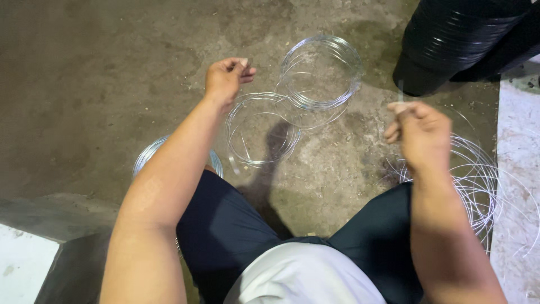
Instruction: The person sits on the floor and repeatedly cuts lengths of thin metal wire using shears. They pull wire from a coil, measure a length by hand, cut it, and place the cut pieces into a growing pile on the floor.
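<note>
Scene: a seated person works thin silvery wire over a rough concrete floor (112,84).
Left hand (226,77): raised, fingertips pinched shut on a strand of the wire coil (262,128), which hangs below it.
Right hand (419,130): clenched around a short upright wire end (400,90).
Second coil (321,71): flat on the floor, touching the held one.
Loose wire tangle (478,180): sprawled beneath the right wrist.
Third coil (147,155): partly hidden by the left forearm.
Stack of black pots (455,39): top right.
Handling: likely light, springy, slippery; ends probably sharp, so grip along the loop, not the tip.
</note>
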